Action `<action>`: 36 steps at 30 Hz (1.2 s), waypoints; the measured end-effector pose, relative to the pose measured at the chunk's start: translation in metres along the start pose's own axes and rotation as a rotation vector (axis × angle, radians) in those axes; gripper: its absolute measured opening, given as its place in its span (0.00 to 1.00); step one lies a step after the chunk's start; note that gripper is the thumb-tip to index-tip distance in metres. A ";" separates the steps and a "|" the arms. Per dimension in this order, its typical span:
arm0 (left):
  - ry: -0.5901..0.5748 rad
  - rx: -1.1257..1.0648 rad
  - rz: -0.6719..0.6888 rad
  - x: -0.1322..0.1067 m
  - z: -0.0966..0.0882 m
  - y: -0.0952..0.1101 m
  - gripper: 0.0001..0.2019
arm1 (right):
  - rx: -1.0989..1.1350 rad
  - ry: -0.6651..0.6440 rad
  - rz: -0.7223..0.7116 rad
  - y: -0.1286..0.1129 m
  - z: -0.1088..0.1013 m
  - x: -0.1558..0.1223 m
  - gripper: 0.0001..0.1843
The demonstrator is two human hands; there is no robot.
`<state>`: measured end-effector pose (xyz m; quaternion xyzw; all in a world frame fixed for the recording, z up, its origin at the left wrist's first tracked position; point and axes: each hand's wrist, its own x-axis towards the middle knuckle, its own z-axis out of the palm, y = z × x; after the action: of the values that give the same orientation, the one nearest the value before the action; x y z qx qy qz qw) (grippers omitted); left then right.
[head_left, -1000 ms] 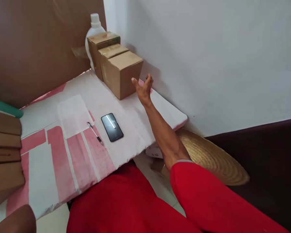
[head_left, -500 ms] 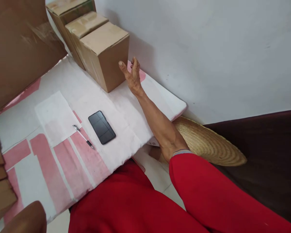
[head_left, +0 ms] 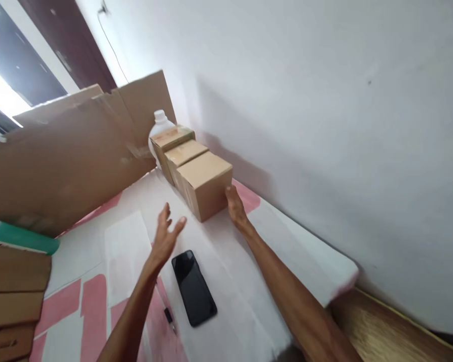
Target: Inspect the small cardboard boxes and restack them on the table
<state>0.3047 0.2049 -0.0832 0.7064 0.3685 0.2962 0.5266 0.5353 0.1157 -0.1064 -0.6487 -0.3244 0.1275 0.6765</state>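
Note:
Three brown cardboard boxes stand in a row against the wall: the front box (head_left: 213, 198), the middle box (head_left: 186, 152) and the rear box (head_left: 175, 134). At the front box's right edge is my right hand (head_left: 237, 207), its thumb by the front face; the other fingers are mostly hidden, and firm contact is hard to tell. My left hand (head_left: 166, 236) hovers left of that box, empty, with thumb and fingers spread. Below it on the table lies a black phone (head_left: 194, 289). A pen (head_left: 168, 315) lies beside the phone, partly behind my left forearm.
Pink-and-white cloth covers the table (head_left: 302, 266). A white sheet (head_left: 123, 241) lies on it. Behind stand a cardboard panel (head_left: 79, 138) and a white jug (head_left: 160, 123). Left are a green object (head_left: 22, 236) and stacked cardboard (head_left: 15, 271). A woven straw item (head_left: 381, 327) sits lower right.
The view has tilted up, bringing the jug and the panel's top into sight. My left hand has come in over the table, and my right hand remains by the front box's right edge.

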 end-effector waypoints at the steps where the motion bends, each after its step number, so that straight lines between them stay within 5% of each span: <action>1: -0.011 -0.016 0.008 0.008 0.008 0.002 0.33 | -0.002 0.001 -0.008 -0.002 0.001 -0.006 0.22; 4: -0.077 -0.088 0.051 0.016 0.033 0.009 0.45 | -0.017 -0.011 -0.020 -0.011 0.007 -0.030 0.20; 7: -0.070 -0.166 0.116 -0.004 0.032 0.019 0.46 | 0.005 -0.067 -0.020 -0.028 0.019 -0.057 0.26; 12: 0.166 -0.177 0.059 -0.084 -0.047 0.025 0.43 | 0.137 -0.276 0.024 -0.069 0.077 -0.118 0.35; 17: 0.515 -0.053 -0.089 -0.189 -0.141 0.002 0.39 | 0.258 -0.554 0.134 -0.094 0.146 -0.228 0.38; 20: 0.643 -0.003 -0.172 -0.245 -0.170 -0.017 0.37 | 0.281 -0.641 0.230 -0.093 0.164 -0.295 0.35; 23: 0.676 -0.011 -0.189 -0.278 -0.176 -0.033 0.35 | 0.231 -0.657 0.230 -0.083 0.166 -0.334 0.32; 26: 0.663 -0.081 -0.159 -0.285 -0.166 -0.045 0.35 | 0.152 -0.613 0.174 -0.068 0.161 -0.336 0.32; 33: 0.600 -0.152 -0.055 -0.275 -0.146 -0.066 0.37 | -0.102 -0.540 0.047 -0.042 0.143 -0.289 0.44; 36: 0.572 -0.148 -0.042 -0.276 -0.146 -0.068 0.39 | -0.075 -0.610 -0.014 -0.040 0.144 -0.286 0.42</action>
<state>0.0200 0.0632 -0.1177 0.5462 0.4939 0.4985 0.4574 0.2221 0.0550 -0.1534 -0.6026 -0.5217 0.2997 0.5243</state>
